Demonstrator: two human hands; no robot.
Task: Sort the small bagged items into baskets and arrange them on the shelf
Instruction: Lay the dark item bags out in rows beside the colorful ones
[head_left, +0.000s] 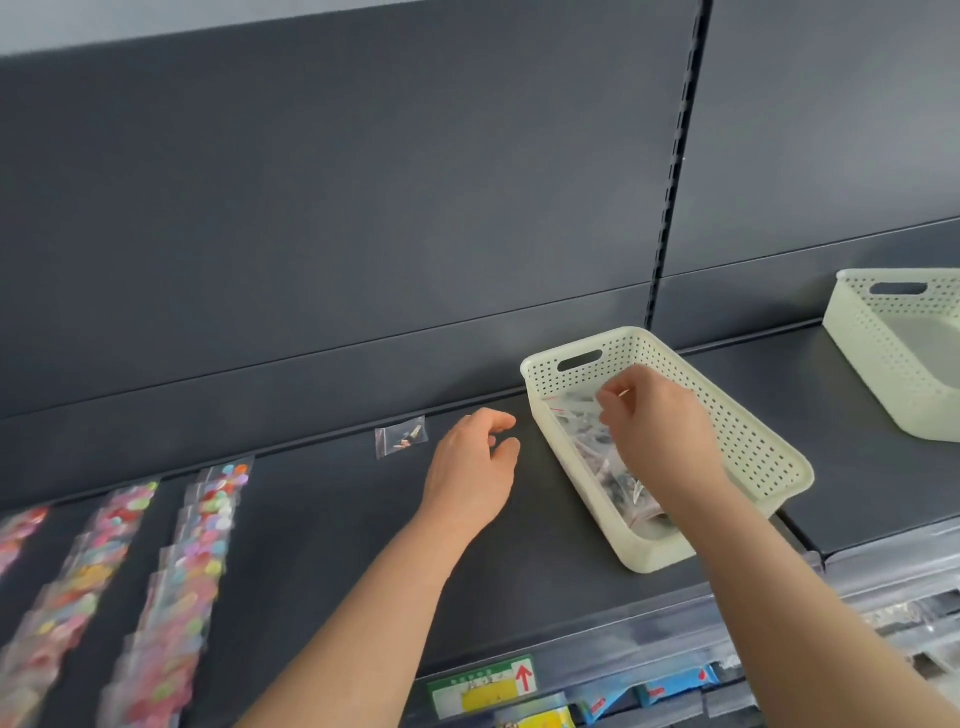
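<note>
The fingers (610, 397) of the right hand (657, 421) are bunched together and look pinched on the top edge of a clear bag (576, 402) inside the near basket (753, 441), though the contact itself is partly hidden. The left hand (472, 457) hovers just above the shelf (322, 519) with its fingers loosely curled and nothing in them. The near basket stands on the shelf at 4 o'clock from the middle of the view and already holds a layer of clear bags (597, 457), so this batch seems mostly gathered. 1 loose bag (401, 436) lies on the shelf at 9 o'clock from the left hand, near it but not touched; it probably goes in next. At 8 o'clock, 3 rows of colourful bags (200, 540) lie overlapped on the shelf, not in any basket. A second basket (862, 332) at 3 o'clock looks empty. By this showing, sorting is well short of half done, and neither basket looks squared up on the shelf.
</note>
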